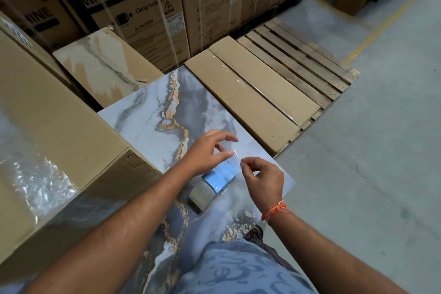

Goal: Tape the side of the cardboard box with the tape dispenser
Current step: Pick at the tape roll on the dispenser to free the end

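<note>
The tape dispenser (pixel 214 184), blue with a clear roll, lies on the marbled surface (pixel 148 122), near its right edge. Just above it, the left hand (pixel 210 150) and right hand (pixel 262 176) each pinch an end of a clear tape strip (pixel 236 154) between thumb and fingertip. The cardboard box (pixel 59 131) stands to the left, touching the surface.

Person, seen from above. Both forearms bare, no sleeves showing. Left hand (pixel 210 150): no ring, no band at the wrist. Right hand (pixel 263 180): orange thread bracelet (pixel 275 211) knotted round the wrist, loose tuft at the knot. Shirt (pixel 241 270) at 6 o'clock: pale blue cloth with a darker blue swirling print. Dark patterned fabric (pixel 256 237) just beyond its hem.
</note>
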A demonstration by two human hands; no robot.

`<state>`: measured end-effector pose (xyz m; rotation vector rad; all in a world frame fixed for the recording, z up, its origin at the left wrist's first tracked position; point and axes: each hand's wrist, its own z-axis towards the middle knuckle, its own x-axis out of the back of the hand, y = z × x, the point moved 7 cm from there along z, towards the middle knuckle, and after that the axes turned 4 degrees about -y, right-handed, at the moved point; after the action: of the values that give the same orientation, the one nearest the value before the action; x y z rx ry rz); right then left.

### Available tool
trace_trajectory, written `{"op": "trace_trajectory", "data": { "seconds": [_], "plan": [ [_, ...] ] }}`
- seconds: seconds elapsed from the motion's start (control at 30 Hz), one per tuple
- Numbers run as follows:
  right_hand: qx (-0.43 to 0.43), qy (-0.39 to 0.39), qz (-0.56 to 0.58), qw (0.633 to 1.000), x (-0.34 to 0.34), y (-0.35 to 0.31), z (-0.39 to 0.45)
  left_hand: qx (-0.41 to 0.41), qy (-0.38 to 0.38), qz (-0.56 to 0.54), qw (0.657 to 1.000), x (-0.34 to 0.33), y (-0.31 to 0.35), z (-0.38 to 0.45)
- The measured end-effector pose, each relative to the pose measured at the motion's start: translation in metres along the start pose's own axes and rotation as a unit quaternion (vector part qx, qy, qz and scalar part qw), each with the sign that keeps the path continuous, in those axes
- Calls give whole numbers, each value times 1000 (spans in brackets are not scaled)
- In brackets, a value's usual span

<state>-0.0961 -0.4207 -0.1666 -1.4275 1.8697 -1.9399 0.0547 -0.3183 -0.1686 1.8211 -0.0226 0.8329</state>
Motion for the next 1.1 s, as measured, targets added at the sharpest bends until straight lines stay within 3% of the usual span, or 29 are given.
{"op": "trace_trajectory", "data": {
  "seconds": [0.1,0.3,0.4,0.53,0.67,0.8,0.9,1.1],
  "plan": [
    [4,-5,11,1000,-1,1,-3,-79,-15,111,991,-1,0,-8],
    [26,-14,-14,999,-8,0,-6,-166,41,230,958,-2,7,-17],
    [48,-11,-67,997,-11,-1,-8,-180,47,259,948,1,7,-21],
    [40,-67,-73,994,-26,0,-13,-175,3,262,949,6,-3,-27],
    [13,-97,-63,993,-39,2,-21,-92,-64,230,967,11,-19,-31],
    [-3,-101,-31,994,-38,0,-22,72,-45,90,992,17,-43,-35],
    [-3,-111,-29,993,-38,-3,-21,207,-57,-95,972,6,-60,-41],
    [-5,-114,-27,993,-39,0,-21,289,-87,-146,942,-14,-56,-42]
  ]
}}
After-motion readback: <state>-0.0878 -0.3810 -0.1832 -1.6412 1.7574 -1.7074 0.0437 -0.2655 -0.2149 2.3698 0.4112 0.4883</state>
